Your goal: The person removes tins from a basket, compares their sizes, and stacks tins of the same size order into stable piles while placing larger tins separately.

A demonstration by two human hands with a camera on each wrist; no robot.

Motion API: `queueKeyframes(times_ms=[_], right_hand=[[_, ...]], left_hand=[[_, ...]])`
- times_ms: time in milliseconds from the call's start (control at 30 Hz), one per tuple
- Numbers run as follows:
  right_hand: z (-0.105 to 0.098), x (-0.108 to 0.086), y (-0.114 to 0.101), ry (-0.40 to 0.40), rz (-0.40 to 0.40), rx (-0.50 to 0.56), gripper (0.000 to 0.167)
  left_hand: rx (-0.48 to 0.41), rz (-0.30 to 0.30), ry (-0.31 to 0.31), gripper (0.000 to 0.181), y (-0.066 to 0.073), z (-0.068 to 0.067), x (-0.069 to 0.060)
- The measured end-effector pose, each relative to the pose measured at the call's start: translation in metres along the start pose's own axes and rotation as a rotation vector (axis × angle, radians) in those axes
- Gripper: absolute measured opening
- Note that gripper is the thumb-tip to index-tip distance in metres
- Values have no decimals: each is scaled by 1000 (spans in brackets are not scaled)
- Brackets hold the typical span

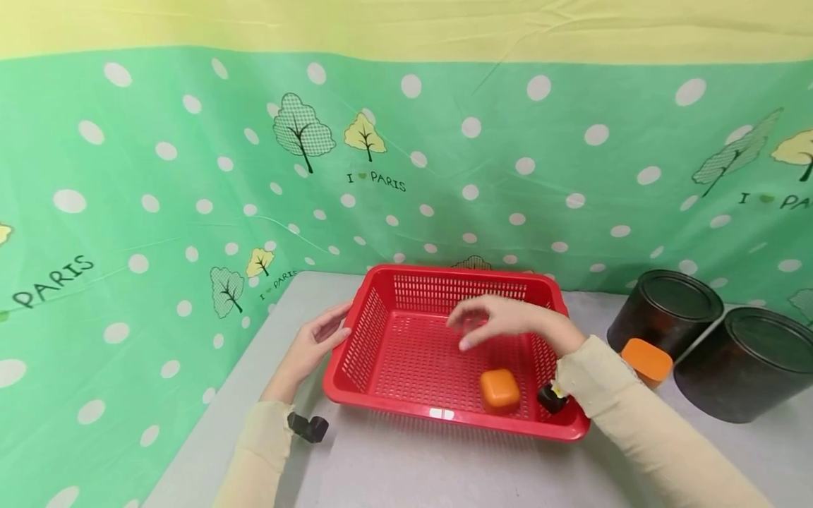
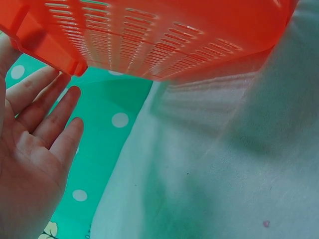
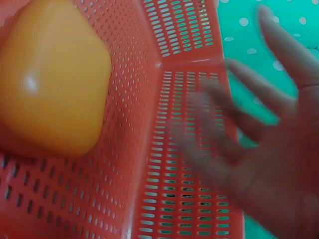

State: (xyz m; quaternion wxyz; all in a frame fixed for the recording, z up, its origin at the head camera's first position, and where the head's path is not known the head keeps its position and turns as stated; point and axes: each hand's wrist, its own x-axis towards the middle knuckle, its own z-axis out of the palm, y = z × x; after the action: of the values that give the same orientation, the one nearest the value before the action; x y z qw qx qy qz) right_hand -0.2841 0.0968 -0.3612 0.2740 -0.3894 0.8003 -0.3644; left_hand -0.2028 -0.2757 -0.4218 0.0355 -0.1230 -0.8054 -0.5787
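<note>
A red perforated plastic basket (image 1: 425,360) stands on the table. My left hand (image 1: 313,348) is at its left rim, thumb against the edge. The left wrist view shows the other fingers (image 2: 60,117) loosely extended below the rim. Above the basket's inside, my right hand (image 1: 498,321) hovers with nothing in it; its fingers are relaxed, apart and blurred in the right wrist view. Near the basket's front right corner lies a glossy orange rounded block (image 1: 500,389), which appears large in the right wrist view, apart from the right hand.
Two black lidded cans, one farther back (image 1: 667,310) and one nearer (image 1: 752,363), stand right of the basket. Beside them is another orange rounded-top object (image 1: 648,360), partly behind the right sleeve. A green dotted cloth (image 1: 470,169) hangs behind and to the left.
</note>
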Motion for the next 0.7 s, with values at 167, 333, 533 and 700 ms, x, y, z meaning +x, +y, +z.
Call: queueKeyframes(times_ms=[167, 333, 533, 700], right_hand=[[2, -2, 4, -367, 217, 8, 47], [5, -2, 6, -544, 353, 82, 43], [5, -2, 9, -643, 280, 100, 50], [6, 0, 12, -657, 195, 50, 58]], left_hand=[[-13, -2, -4, 53, 0, 0, 0], [-17, 7, -3, 53, 0, 0, 0], [-13, 9, -7, 53, 0, 0, 0], [10, -7, 2, 53, 1, 0, 0]])
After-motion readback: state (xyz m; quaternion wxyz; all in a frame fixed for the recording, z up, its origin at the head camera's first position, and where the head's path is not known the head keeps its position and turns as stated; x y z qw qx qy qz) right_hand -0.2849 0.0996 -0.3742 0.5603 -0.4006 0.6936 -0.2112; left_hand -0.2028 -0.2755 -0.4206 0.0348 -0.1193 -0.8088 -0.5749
